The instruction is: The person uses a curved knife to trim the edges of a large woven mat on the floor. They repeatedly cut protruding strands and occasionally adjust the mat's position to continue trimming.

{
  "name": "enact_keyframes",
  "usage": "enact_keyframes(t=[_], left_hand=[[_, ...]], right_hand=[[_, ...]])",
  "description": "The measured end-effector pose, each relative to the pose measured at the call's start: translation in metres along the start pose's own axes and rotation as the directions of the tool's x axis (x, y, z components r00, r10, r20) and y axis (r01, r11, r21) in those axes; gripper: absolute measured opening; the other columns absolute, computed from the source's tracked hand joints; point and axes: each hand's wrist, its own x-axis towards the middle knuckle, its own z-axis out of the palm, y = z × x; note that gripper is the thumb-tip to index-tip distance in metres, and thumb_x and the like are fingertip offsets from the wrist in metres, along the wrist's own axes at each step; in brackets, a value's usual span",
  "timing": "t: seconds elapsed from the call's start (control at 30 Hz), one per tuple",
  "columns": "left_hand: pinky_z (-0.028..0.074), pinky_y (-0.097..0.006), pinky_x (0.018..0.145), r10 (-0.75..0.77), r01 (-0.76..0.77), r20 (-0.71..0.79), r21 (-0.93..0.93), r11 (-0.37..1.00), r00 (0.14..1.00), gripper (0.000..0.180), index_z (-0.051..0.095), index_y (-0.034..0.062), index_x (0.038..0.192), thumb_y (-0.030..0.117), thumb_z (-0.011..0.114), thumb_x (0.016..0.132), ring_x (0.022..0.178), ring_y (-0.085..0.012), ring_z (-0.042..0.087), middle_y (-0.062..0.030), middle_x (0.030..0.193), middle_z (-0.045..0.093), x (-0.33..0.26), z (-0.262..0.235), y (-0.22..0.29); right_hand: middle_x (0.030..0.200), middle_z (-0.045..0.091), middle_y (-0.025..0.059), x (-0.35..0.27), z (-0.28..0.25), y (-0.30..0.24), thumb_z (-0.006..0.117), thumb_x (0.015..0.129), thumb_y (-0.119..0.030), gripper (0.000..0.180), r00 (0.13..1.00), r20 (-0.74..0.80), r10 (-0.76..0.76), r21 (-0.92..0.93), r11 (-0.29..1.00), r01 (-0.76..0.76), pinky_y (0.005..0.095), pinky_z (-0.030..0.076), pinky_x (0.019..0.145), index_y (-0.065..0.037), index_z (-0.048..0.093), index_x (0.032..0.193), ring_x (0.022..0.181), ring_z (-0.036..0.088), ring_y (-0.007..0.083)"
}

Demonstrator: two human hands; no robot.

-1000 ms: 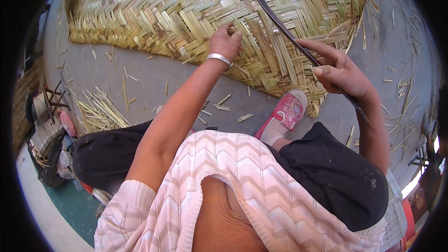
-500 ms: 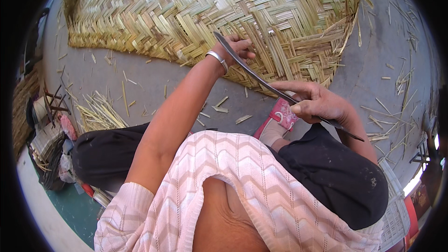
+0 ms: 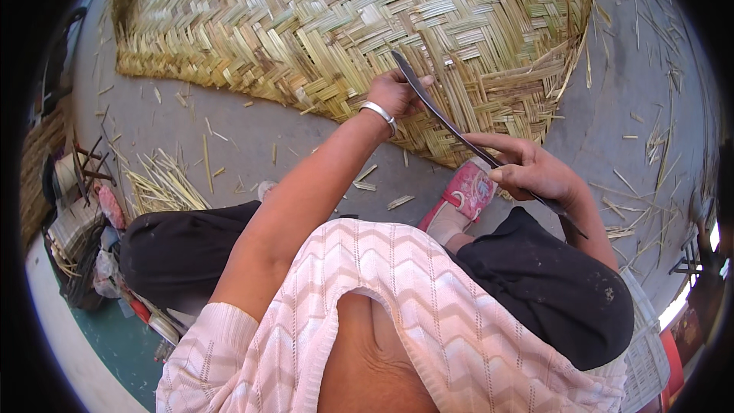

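Note:
A woven mat (image 3: 306,23) of flat, straw-coloured strips spreads in front of me in a herringbone pattern. My left hand (image 3: 396,95), with a silver bangle on its wrist, is at the mat's near part. Its fingers are curled closed, partly behind a blade, and I cannot make out what they pinch. My right hand (image 3: 535,168) grips that long, narrow, dark, slightly curved metal blade (image 3: 451,124) between thumb and fingers. The blade slants from its tip above my left hand down past my right wrist. Loose strip ends stand up from the weave beside my left fingers.
My pink shoe (image 3: 463,193) is by the mat's near corner. A bundle of cut strips (image 3: 170,182) lies on the grey floor at left, with scraps scattered around. Farther left are a small stool (image 3: 92,159) and bags. A white woven seat (image 3: 642,336) shows at lower right.
My left hand has moved right along the mat, and its fingers have curled in. The blade in my right hand has shifted slightly right with it.

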Motion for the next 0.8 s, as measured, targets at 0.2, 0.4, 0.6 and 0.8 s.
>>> enact_keyframes(t=[0.2,0.4,0.6,0.8], left_hand=[[0.050,-0.025,0.047,0.048,-0.039,-0.229,0.046,0.998,0.972,0.023,0.059,0.0052,0.085,0.022,0.074,0.087,0.054,-0.0116,0.062,-0.0050,0.073,0.065,0.003,0.009,-0.011],[0.049,-0.026,0.047,0.092,-0.093,-0.168,0.002,0.996,0.981,0.023,0.058,0.0048,0.083,0.021,0.074,0.088,0.055,-0.0127,0.064,-0.0056,0.072,0.065,-0.005,0.001,-0.018],[0.058,-0.028,0.062,0.010,0.011,0.052,-0.375,0.927,0.999,0.022,0.061,0.0038,0.100,0.022,0.070,0.092,0.078,-0.0171,0.070,-0.0061,0.089,0.067,-0.006,-0.018,-0.014],[0.058,-0.028,0.062,-0.036,0.044,0.029,-0.373,0.927,0.999,0.023,0.060,0.0055,0.100,0.027,0.067,0.095,0.080,-0.0183,0.071,-0.0057,0.091,0.067,0.001,-0.021,-0.014]], right_hand=[[0.081,0.057,-0.0002,0.006,-0.007,0.008,0.061,0.088,-0.011,0.060,0.988,-0.143,-0.059,-0.229,0.973,0.025,0.0218,0.040,0.059,-0.010,0.046,0.146,0.068,0.048,0.0042],[0.094,0.064,0.0053,0.016,-0.025,0.002,0.061,0.086,-0.012,0.057,0.987,-0.147,-0.063,-0.611,0.791,-0.041,0.0272,0.047,0.074,-0.005,0.050,0.141,0.080,0.054,0.0096],[0.085,0.064,0.0152,0.031,-0.029,-0.017,0.062,0.082,-0.016,0.060,0.990,-0.132,-0.054,-0.787,0.613,-0.072,0.0327,0.050,0.076,-0.005,0.050,0.140,0.077,0.061,0.0192],[0.102,0.067,0.0214,0.034,-0.026,-0.016,0.062,0.081,-0.021,0.059,0.987,-0.160,-0.031,-0.807,0.579,-0.113,0.0371,0.050,0.084,-0.007,0.053,0.138,0.092,0.066,0.0294]])
